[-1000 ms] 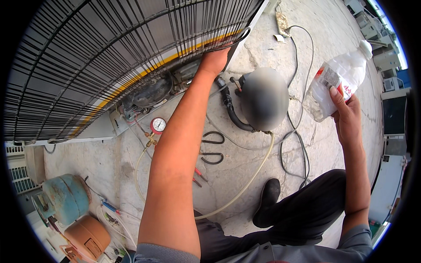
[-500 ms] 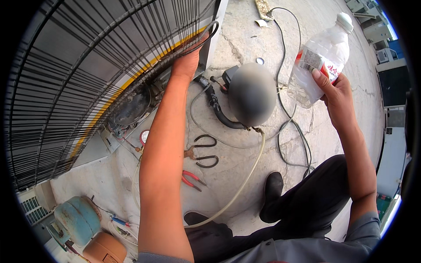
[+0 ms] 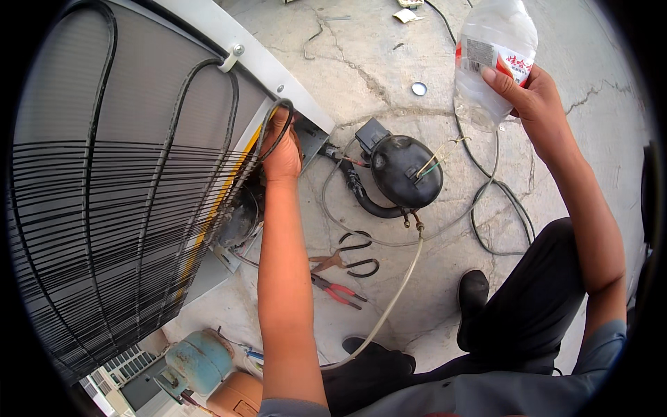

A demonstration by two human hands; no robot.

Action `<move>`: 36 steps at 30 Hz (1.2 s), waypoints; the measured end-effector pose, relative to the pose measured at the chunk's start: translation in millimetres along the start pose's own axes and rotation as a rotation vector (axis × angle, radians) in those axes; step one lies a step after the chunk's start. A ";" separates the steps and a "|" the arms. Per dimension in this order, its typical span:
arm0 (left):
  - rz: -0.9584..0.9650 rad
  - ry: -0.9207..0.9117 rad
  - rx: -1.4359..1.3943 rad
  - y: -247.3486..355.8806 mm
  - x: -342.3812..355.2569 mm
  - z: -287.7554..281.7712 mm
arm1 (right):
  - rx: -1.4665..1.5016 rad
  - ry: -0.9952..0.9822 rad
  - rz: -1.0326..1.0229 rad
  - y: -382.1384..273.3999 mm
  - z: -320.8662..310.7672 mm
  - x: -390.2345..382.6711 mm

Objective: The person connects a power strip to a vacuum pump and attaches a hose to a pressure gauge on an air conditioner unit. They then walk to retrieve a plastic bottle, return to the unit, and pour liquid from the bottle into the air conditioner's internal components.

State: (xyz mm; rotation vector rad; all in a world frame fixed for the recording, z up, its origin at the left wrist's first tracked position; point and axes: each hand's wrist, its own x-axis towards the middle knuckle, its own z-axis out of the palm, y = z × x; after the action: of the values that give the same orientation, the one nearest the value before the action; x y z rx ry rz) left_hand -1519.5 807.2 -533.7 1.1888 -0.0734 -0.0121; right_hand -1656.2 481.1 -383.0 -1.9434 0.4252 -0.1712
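Observation:
My right hand (image 3: pixel 531 104) grips a clear plastic bottle (image 3: pixel 497 35) with a red and white label, held up at the far right, its top beyond the picture's edge. My left hand (image 3: pixel 281 156) reaches to the lower back corner of a refrigerator (image 3: pixel 104 90). Its fingers are curled behind a looped black tube (image 3: pixel 290 104) and partly hidden, so what they grip does not show. Black condenser tubing with thin wires (image 3: pixel 90 208) covers the refrigerator's back. Inside its base, a dark compressor (image 3: pixel 240 219) is partly hidden by my left forearm.
A loose black compressor (image 3: pixel 406 170) with a pale hose (image 3: pixel 389 306) stands on the cracked concrete floor. Black-handled shears (image 3: pixel 333 260) and red-handled pliers (image 3: pixel 340 292) lie near my left forearm. A blue-green tank (image 3: pixel 201 361) and an orange-brown case (image 3: pixel 236 396) are at lower left. A black cable (image 3: pixel 479 181) loops across the floor.
My view has shifted, so the refrigerator's upper tubing shows more and the bottle's cap has left the picture. My right hand still holds the bottle; my left stays at the refrigerator's corner.

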 end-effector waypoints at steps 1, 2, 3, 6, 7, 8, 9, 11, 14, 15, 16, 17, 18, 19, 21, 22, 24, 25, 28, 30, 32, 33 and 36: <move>-0.022 0.009 -0.003 0.2 -2.0 -0.6 | 0.013 0.004 0.004 3.1 -1.2 4.0; -0.011 0.009 0.005 1.1 -3.3 -2.4 | 0.046 -0.010 -0.005 3.9 0.9 6.5; 0.000 0.011 0.013 2.4 -5.1 -3.9 | 0.079 -0.022 -0.014 1.9 4.5 8.2; 0.081 -0.018 0.025 3.4 -5.7 1.8 | 0.126 -0.058 -0.018 5.4 5.6 15.0; 0.069 0.019 0.028 2.9 -6.5 5.5 | 0.133 -0.069 -0.016 6.9 4.6 17.3; 0.058 0.060 0.036 5.9 -11.2 11.6 | 0.209 -0.069 -0.016 5.4 6.8 17.5; 0.046 0.101 0.044 10.5 -13.8 16.7 | 0.227 -0.068 -0.014 8.1 6.1 19.0; 0.005 0.105 0.008 10.1 -13.9 12.7 | 0.255 -0.069 -0.016 14.7 4.1 24.9; -0.044 0.118 -0.037 13.1 -16.6 13.3 | 0.272 -0.048 0.017 16.1 -3.4 26.1; -0.054 0.132 -0.020 13.7 -17.6 12.0 | 0.269 -0.040 0.026 16.5 -7.3 26.0; -0.064 0.146 -0.002 13.8 -18.2 9.9 | 0.255 -0.039 0.030 20.0 -10.4 27.3; -0.076 0.160 0.015 15.4 -19.2 11.2 | 0.239 -0.038 0.036 26.7 -12.5 29.6; -0.084 0.164 0.033 17.1 -19.5 12.4 | 0.224 -0.038 0.042 30.7 -14.9 31.4; -0.093 0.167 0.051 19.0 -19.6 13.3 | 0.227 -0.037 0.024 31.2 -17.6 32.2; -0.106 0.177 0.081 22.6 -23.5 20.1 | 0.231 -0.035 0.000 31.2 -18.5 30.8; -0.105 0.184 0.092 24.3 -23.5 23.7 | 0.243 -0.031 -0.023 32.8 -17.8 31.4; -0.103 0.178 0.103 22.7 -25.0 30.5 | 0.256 -0.019 -0.064 39.9 -17.0 31.6; -0.100 0.177 0.107 23.1 -25.5 31.7 | 0.202 -0.029 -0.059 42.4 -17.6 30.7; -0.080 0.120 0.105 18.9 -25.2 24.1 | 0.150 -0.103 -0.021 42.6 -28.7 28.8; -0.075 0.115 0.113 20.5 -24.1 23.2 | 0.276 -0.195 0.030 31.3 -41.4 29.3; -0.070 0.099 0.111 19.2 -24.1 23.1 | 0.297 -0.117 0.011 35.9 -37.0 27.5; -0.067 0.098 0.107 19.0 -24.0 23.1 | 0.309 -0.078 -0.001 37.2 -34.3 26.7; -0.075 0.086 0.086 18.4 -23.1 22.2 | 0.275 -0.084 0.037 28.2 -37.0 23.6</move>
State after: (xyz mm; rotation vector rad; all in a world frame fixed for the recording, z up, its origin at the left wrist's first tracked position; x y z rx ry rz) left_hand -1544.5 794.7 -509.6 1.2758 0.0471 -0.0237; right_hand -1651.9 430.6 -395.6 -1.6653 0.3619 -0.1174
